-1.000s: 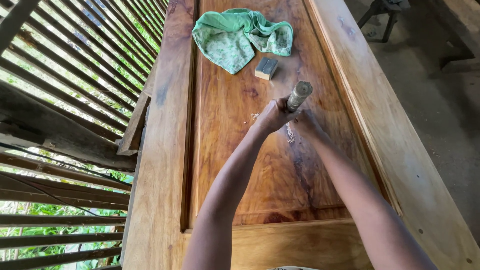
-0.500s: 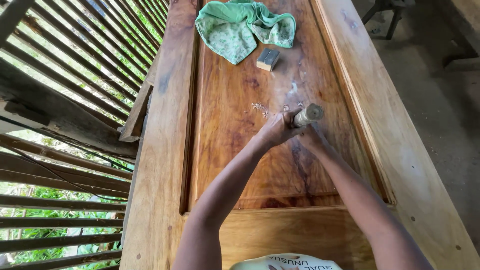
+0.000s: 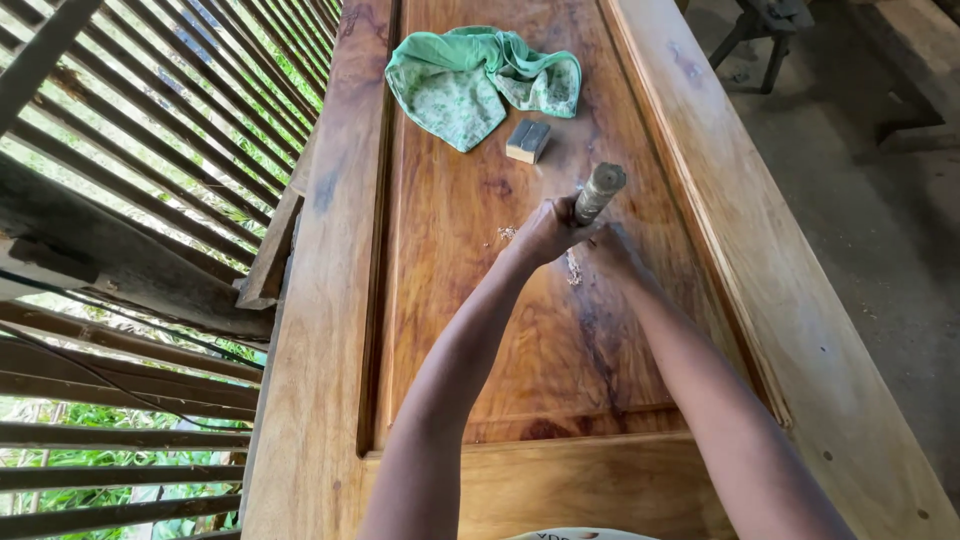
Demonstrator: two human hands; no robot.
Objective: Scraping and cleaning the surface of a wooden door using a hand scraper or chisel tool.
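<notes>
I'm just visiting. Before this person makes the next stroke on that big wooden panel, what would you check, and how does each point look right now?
1. Both hands on the tool: ok. The left hand and right hand meet around the cylindrical tool handle.
2. Cutting end visible: cannot tell, the hands hide it.
3. Path ahead clear: not ok. The small block and green cloth lie further up the wooden panel.
4. Shavings cleared: not ok. Pale wood shavings lie by the hands.
5. Panel lying flat: ok.

Reddish-brown door panel (image 3: pixel 480 330); green floral-print cloth (image 3: pixel 470 85); tan block (image 3: pixel 527 140); grey handle (image 3: pixel 600 190).
</notes>
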